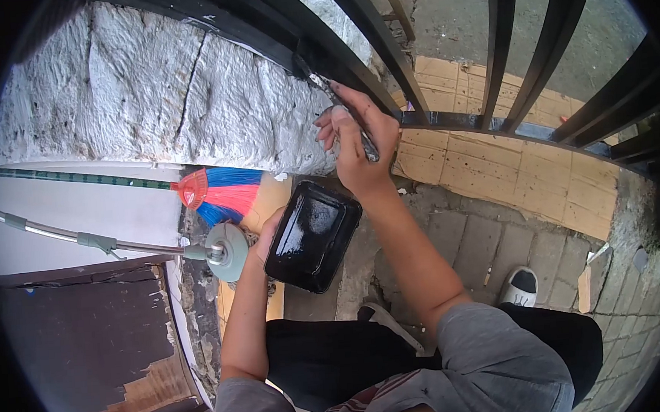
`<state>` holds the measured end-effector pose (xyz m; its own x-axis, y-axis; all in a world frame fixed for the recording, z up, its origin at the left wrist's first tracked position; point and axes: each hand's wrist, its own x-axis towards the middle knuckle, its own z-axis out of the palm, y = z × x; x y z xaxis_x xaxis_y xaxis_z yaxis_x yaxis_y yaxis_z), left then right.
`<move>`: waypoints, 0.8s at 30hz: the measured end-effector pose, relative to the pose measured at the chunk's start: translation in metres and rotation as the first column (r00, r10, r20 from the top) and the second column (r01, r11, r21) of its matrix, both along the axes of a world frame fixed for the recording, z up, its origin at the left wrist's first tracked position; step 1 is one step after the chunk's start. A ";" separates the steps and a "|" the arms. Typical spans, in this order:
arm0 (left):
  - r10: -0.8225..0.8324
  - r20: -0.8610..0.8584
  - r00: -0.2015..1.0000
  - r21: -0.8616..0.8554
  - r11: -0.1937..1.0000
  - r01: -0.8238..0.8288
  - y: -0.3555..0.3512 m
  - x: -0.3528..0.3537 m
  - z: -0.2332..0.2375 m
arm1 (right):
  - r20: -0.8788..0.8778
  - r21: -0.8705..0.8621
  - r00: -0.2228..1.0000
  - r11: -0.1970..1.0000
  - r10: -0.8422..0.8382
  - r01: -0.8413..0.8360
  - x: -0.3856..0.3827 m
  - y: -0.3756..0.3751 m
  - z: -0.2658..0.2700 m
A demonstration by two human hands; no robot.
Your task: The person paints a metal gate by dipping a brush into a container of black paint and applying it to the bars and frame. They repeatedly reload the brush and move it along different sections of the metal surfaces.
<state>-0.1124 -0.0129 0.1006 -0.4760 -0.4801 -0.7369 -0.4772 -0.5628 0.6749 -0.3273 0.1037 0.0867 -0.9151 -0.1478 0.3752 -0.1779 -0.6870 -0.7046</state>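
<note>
My right hand is raised and closed around a thin paintbrush, whose tip touches the lower rail of a black metal fence where it meets the rough white stone block. My left hand holds a black rectangular tray of glossy black paint from underneath, just below and left of the right hand. Most of the left hand's fingers are hidden by the tray.
A red and blue broom and a mop with a grey round head lean at the left against a white wall. Brick paving and yellow tiles lie below the fence bars. My shoe rests on the paving.
</note>
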 end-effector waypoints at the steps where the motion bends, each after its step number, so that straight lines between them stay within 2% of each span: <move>1: -0.028 -0.120 0.992 0.058 0.998 0.035 -0.008 0.005 -0.011 | -0.065 -0.020 0.998 1.000 -0.021 0.020 -0.005 -0.002 -0.006; 2: 0.015 -0.178 0.984 0.124 0.992 0.007 -0.015 0.011 -0.021 | -0.132 -0.037 0.990 0.999 -0.041 0.036 -0.010 -0.002 -0.015; 3: 0.061 -0.229 0.971 0.193 0.981 -0.016 -0.018 0.011 -0.026 | -0.097 -0.011 0.995 1.000 0.008 -0.009 -0.010 0.001 -0.038; 5: 0.004 -0.389 0.921 0.410 0.896 0.169 -0.019 0.006 -0.016 | 0.226 -0.007 0.956 0.982 0.185 -0.188 -0.009 0.019 -0.089; 6: -0.017 -0.378 0.926 0.328 0.933 0.151 -0.017 0.005 -0.014 | 0.332 -0.037 0.914 0.971 0.234 -0.235 -0.016 0.036 -0.107; 7: 0.017 -0.425 0.905 0.276 0.954 0.112 -0.009 -0.003 -0.009 | 0.340 0.086 0.925 0.974 0.168 -0.208 -0.023 0.057 -0.105; 9: 0.049 -0.441 0.896 0.282 0.956 0.086 0.001 -0.001 -0.006 | 0.247 0.049 0.954 0.981 0.168 -0.186 -0.032 0.092 -0.086; 10: 0.043 -0.422 0.906 0.335 0.935 0.112 -0.001 -0.002 -0.010 | 0.209 -0.056 0.950 0.972 0.233 -0.226 -0.035 0.105 -0.065; 11: 0.029 -0.413 0.910 0.384 0.912 0.146 -0.003 -0.005 -0.012 | 0.070 -0.055 0.931 0.933 0.358 -0.355 -0.043 0.119 -0.048; 12: 0.027 -0.402 0.915 0.354 0.926 0.129 0.001 -0.011 -0.012 | -0.070 -0.037 0.879 0.879 0.473 -0.476 -0.050 0.131 -0.033; 15: 0.027 -0.424 0.905 0.292 0.950 0.108 0.021 -0.030 -0.005 | -0.210 0.413 0.669 0.685 0.713 -0.600 -0.048 0.135 0.011; 18: 0.022 -0.507 0.862 0.241 0.964 0.117 0.032 -0.048 0.008 | -0.485 0.618 0.640 0.751 0.596 -0.231 -0.024 0.108 0.010; 19: 0.017 -0.505 0.863 0.196 0.976 0.095 0.034 -0.053 0.013 | -0.472 0.695 0.633 0.700 0.614 -0.161 -0.020 0.109 0.016; 22: 0.033 -0.500 0.865 0.095 0.995 0.017 0.041 -0.060 0.014 | -0.443 0.687 0.691 0.712 0.571 -0.148 -0.005 0.113 0.018; 24: 0.050 -0.496 0.867 0.042 0.999 -0.034 0.047 -0.064 0.009 | -0.346 0.726 0.728 0.661 0.592 -0.192 0.000 0.119 0.025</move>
